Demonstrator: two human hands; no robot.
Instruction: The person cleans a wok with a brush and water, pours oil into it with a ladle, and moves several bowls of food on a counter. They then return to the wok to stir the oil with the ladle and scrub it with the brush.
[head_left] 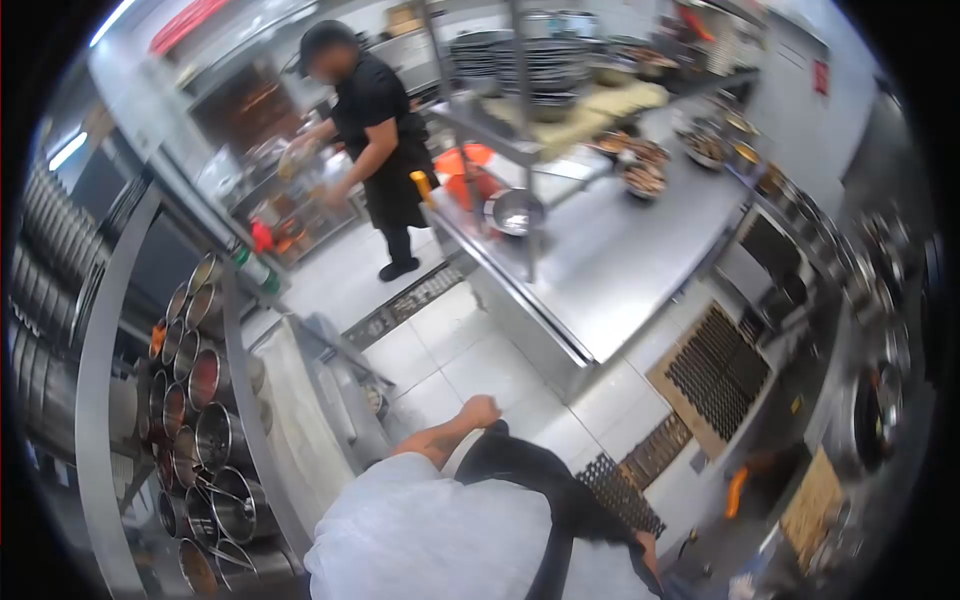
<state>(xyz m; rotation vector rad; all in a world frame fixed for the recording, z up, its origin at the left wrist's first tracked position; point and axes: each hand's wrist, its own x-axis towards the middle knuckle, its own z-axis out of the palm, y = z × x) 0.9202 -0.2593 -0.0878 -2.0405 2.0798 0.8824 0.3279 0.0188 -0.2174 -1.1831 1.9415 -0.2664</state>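
At the lower centre of the frame, your left hand (pixel 482 410) appears above the white tiled floor (pixel 450 340), its fingers curled narrow in a loose fist; you cannot tell whether it holds anything. Only a bit of your right arm (pixel 648 550) shows at the lower right, beside your black apron (pixel 520 470); your right hand is out of view, so the state of its fingers cannot be told.

Your left hand is nearest to the front of that apron, and well apart from the steel table (pixel 625 270), whose near corner lies up and to the right of it. On the table you have 1 metal bowl (pixel 515 212) towards the left end and bowls of food (pixel 643 180) farther back. A stack of dark plates (pixel 550 65) sits on the shelf above.

At the left of the frame, steel pots (pixel 215 435) stand in a rack (pixel 105 330). At the upper left, 1 person in black (pixel 375 130) stands with both arms reaching towards a blurred counter (pixel 285 215).
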